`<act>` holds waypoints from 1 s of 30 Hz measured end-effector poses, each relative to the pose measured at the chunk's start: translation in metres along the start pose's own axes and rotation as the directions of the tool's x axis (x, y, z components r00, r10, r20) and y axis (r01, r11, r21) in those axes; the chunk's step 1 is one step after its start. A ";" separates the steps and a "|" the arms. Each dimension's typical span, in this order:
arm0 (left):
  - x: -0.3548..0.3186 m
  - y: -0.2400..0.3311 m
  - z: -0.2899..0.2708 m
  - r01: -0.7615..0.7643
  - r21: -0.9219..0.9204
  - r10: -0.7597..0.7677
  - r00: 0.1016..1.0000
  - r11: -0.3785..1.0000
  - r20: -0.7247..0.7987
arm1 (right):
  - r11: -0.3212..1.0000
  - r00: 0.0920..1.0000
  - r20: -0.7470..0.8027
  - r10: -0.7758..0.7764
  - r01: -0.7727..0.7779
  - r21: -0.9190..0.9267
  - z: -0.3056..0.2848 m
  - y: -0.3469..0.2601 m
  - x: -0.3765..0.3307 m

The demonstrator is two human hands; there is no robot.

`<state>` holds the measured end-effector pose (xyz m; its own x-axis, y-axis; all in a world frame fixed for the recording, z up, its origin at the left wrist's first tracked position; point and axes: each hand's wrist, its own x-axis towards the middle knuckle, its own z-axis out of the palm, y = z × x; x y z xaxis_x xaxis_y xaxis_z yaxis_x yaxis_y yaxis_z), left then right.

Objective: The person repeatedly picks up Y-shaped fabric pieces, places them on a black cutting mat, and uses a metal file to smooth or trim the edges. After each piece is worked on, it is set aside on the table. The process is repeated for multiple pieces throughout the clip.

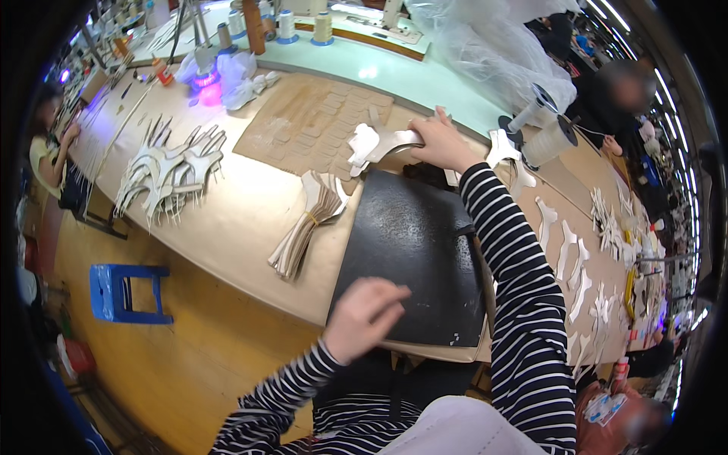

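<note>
My right hand [442,142] reaches to the far side of the black mat [413,243]. Its fingers are closed on the end of some pale, curved cut-out pieces [390,141], which look like leather shoe parts. The other end of these pieces lies over a brown patterned board [292,125]. Above the mat's near left part, my left hand [365,318] hovers with loosely bent fingers and nothing visible in it. Left of the mat lies a bundle of similar cut-outs [303,227], bound with a yellow band.
A loose pile of pale cut-outs [171,168] lies on the table's left. More pieces [565,246] are spread at the right, near large thread spools [550,142]. A sewing machine bed [379,30] stands at the back. A blue stool [129,293] is on the floor. Other people sit nearby.
</note>
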<state>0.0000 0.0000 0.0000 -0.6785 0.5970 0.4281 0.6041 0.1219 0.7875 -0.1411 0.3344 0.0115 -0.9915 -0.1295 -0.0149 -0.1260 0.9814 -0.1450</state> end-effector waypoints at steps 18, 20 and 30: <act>0.198 -0.203 -0.022 0.079 0.537 -0.192 0.969 0.840 0.157 | 0.995 1.000 0.019 -0.009 0.011 -0.097 0.001 -0.004 0.013; 0.197 -0.202 -0.020 0.099 0.564 -0.207 0.970 0.820 0.131 | 0.982 0.998 -0.015 -0.069 0.065 -0.178 0.013 -0.011 0.014; 0.193 -0.197 -0.021 0.040 0.634 -0.124 0.988 0.772 0.088 | 0.999 0.992 0.126 0.012 -0.007 -0.036 0.017 -0.008 0.032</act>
<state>-0.2589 0.0747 -0.0637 -0.7086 0.6447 0.2870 0.7043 0.6209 0.3443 -0.1717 0.3196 -0.0045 -0.9808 -0.1348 -0.1407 -0.1199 0.9867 -0.1095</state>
